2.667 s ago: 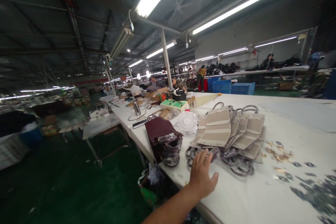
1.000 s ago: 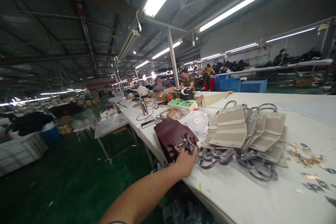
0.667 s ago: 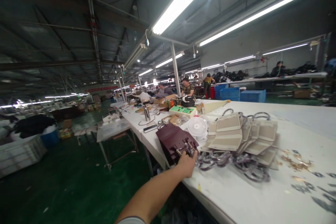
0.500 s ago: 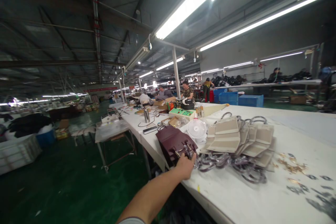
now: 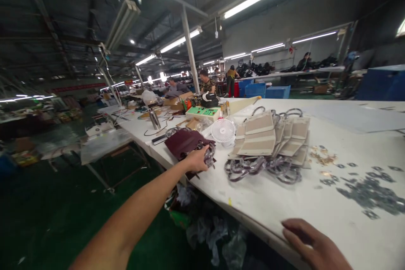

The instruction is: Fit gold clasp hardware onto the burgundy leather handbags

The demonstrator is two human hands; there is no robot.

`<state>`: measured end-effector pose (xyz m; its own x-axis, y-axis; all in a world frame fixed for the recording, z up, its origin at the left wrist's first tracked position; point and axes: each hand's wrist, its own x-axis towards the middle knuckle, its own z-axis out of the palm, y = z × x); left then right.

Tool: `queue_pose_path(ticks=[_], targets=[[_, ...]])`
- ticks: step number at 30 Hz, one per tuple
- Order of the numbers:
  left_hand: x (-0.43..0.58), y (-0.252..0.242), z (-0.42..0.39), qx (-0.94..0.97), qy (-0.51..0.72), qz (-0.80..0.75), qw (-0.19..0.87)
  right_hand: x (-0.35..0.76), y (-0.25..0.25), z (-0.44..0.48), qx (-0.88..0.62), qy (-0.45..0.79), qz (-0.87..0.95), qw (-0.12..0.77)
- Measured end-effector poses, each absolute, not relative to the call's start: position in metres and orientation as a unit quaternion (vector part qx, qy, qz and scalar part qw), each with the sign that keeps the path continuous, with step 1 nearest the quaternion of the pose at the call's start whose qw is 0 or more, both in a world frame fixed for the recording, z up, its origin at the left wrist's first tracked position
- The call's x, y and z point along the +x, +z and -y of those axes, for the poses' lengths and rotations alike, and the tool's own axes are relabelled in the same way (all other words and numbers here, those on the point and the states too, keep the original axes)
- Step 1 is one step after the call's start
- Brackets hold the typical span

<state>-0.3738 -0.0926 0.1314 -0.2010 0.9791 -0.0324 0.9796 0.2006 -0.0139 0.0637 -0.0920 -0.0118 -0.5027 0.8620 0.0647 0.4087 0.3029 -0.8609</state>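
Gripping dark, plastic-wrapped loop handles [image 5: 210,158] with the left hand [image 5: 196,160], seemingly to steady a stack of flat maroon leather-like panels [image 5: 182,141] lying at the edge of a long white table [image 5: 259,202]. Holding nothing in the loosely curved right hand [image 5: 319,247]. Nearby, a spread of beige rectangular panels [image 5: 257,139], overlapped likely for easy picking.

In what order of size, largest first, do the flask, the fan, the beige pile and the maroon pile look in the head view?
1. Beige pile
2. Maroon pile
3. Fan
4. Flask

The flask stands farther back than the fan, so their true sizes are unsure.
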Motion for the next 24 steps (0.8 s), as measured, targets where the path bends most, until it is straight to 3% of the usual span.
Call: queue_pose_path(ticks=[4,7,15,21,24], targets=[[-0.387,0.142,0.092,0.632,-0.005,-0.775,0.025,-0.078,0.025,0.086,-0.299,0.763,0.523,0.234],[-0.379,0.143,0.104,0.637,-0.011,-0.770,0.024,-0.157,0.039,0.081,-0.243,0.880,0.343,0.220],[-0.307,0.099,0.145,0.708,-0.051,-0.704,0.023,-0.219,0.044,0.101,-0.219,0.917,0.124,0.309],[-0.290,0.100,0.171,0.728,-0.011,-0.682,-0.071,-0.206,0.037,0.100,-0.259,0.925,0.130,0.248],[-0.292,0.106,0.192,0.716,0.011,-0.689,-0.116,-0.207,0.043,0.106,-0.250,0.918,0.164,0.262]])
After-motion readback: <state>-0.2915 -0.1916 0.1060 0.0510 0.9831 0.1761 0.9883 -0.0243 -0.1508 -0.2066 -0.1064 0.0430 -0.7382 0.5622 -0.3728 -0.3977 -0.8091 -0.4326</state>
